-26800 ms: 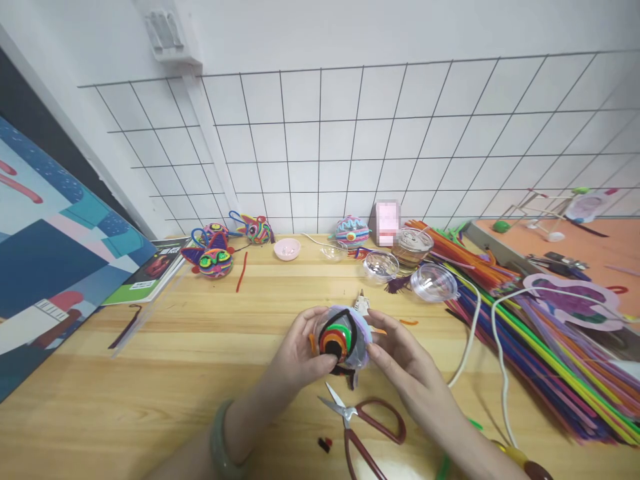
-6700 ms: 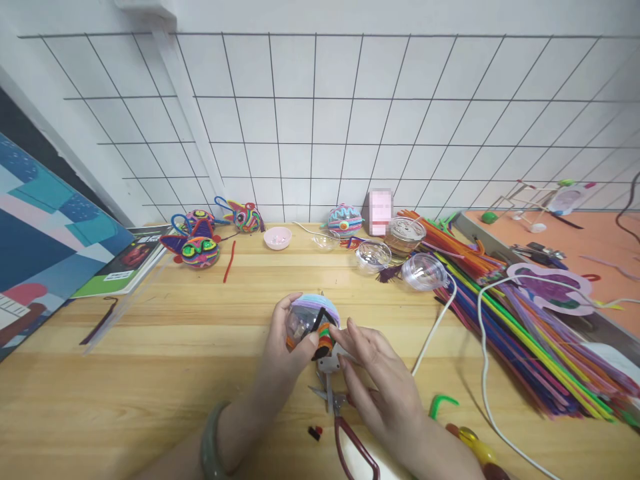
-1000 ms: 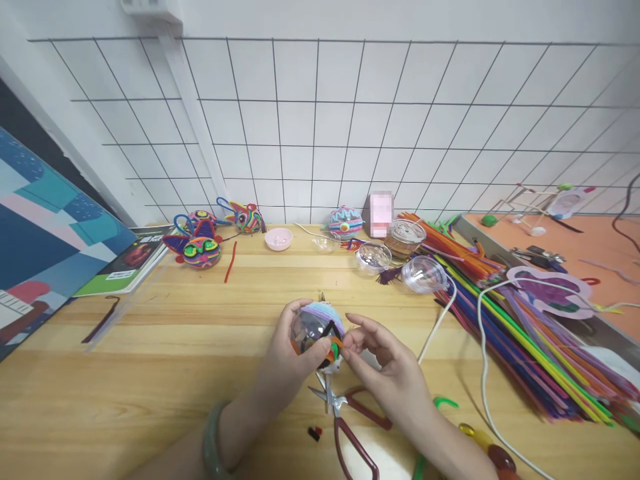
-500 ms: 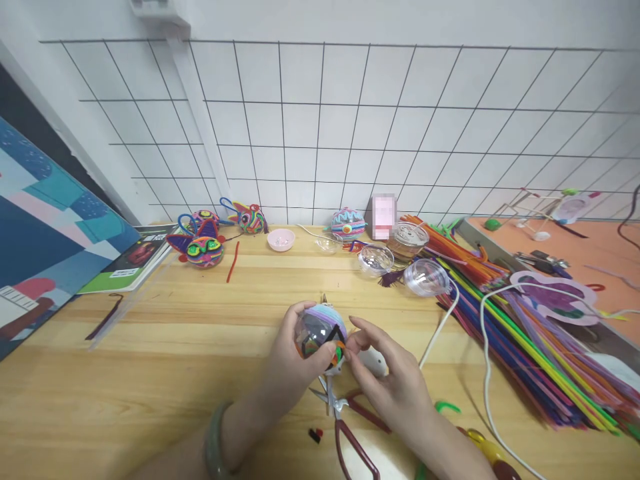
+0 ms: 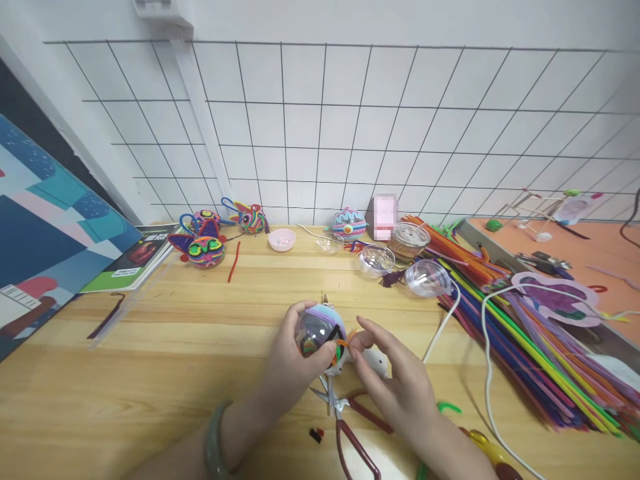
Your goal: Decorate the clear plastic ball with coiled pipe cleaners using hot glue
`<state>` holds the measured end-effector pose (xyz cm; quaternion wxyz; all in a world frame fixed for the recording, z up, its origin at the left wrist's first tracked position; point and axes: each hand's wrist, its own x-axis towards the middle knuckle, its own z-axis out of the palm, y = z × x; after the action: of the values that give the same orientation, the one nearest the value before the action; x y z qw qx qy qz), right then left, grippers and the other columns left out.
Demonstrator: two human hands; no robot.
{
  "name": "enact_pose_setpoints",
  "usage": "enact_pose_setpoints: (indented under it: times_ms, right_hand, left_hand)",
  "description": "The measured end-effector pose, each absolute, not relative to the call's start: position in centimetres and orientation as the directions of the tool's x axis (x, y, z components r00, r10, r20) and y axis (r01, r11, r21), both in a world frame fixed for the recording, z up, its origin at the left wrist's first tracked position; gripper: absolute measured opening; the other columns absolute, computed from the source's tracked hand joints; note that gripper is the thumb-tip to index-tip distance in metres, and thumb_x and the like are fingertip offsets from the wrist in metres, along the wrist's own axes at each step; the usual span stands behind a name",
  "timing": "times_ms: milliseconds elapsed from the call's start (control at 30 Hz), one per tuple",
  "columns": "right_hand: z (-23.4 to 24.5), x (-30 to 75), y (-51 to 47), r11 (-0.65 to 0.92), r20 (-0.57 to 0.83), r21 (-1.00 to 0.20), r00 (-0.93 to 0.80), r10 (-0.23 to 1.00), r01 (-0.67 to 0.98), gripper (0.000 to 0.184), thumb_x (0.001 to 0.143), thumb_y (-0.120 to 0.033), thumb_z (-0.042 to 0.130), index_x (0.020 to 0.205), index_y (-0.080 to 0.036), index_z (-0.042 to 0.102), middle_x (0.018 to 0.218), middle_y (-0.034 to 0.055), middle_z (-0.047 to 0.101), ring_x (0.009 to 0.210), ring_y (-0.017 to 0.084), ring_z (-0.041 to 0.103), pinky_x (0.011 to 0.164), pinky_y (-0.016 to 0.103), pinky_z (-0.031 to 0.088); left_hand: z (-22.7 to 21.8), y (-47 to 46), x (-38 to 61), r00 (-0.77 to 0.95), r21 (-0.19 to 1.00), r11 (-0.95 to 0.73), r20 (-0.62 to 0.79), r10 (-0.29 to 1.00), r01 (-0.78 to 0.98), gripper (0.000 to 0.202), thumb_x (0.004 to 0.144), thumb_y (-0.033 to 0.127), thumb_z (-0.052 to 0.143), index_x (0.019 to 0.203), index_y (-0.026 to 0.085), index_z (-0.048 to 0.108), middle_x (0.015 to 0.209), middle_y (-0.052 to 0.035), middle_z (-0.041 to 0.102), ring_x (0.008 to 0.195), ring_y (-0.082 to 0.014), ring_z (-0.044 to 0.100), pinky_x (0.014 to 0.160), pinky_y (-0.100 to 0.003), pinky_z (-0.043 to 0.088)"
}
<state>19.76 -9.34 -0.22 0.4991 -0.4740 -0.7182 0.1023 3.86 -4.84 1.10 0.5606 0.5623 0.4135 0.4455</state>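
My left hand (image 5: 295, 353) is closed around a clear plastic ball (image 5: 316, 328), partly covered with pastel blue and purple strips and black, green and orange pieces. Its thumb presses on the decorated side. Just to the right, my right hand (image 5: 393, 373) pinches an orange pipe cleaner (image 5: 345, 343) that runs to the ball's front. Under the hands lie open scissors (image 5: 356, 443) with dark red handles. A white device (image 5: 375, 362), probably a glue gun, is partly hidden behind my right hand.
Bundled pipe cleaners (image 5: 540, 360) and a white cable (image 5: 486, 353) lie at the right. Clear plastic half-shells (image 5: 427, 277), a pink bowl (image 5: 282, 240) and a decorated ball (image 5: 349, 224) stand near the wall. Colourful wrapped figures (image 5: 203, 250) sit at the back left. Black scraps (image 5: 315, 435) lie by the scissors.
My right hand has shifted slightly right, away from the ball, drawing the orange pipe cleaner outward so more of it shows. My left hand keeps its hold on the ball.
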Motion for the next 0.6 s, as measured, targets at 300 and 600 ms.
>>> enact_pose_setpoints:
  times_ms: [300,600]
  right_hand:
    - [0.2,20.0,-9.1,0.382,0.435,-0.866,0.107,0.894,0.323,0.033,0.088,-0.02,0.054,0.12,-0.024,0.047,0.085,0.003,0.064,0.08,0.017,0.064,0.072,0.03,0.053]
    - [-0.2,22.8,-7.8,0.243,0.169,-0.564,-0.177,0.97,0.789,0.02,0.084,-0.021,0.055,0.104,-0.02,0.056,0.099,0.0087,0.065,0.093,0.025,0.061,0.083,0.043,0.049]
  left_hand:
    - [1.1,-4.0,3.1,0.235,0.991,0.026,0.006,0.972,-0.133,0.045,0.069,0.019,0.067,0.109,0.02,0.047,0.099,-0.0045,0.064,0.095,-0.0202,0.062,0.085,-0.032,0.046]
    - [1.4,-1.0,1.1,0.12,0.835,0.148,-0.099,0.988,-0.53,0.036,0.07,0.021,0.07,0.102,0.019,0.052,0.094,0.0002,0.062,0.083,-0.0135,0.06,0.071,-0.026,0.051]
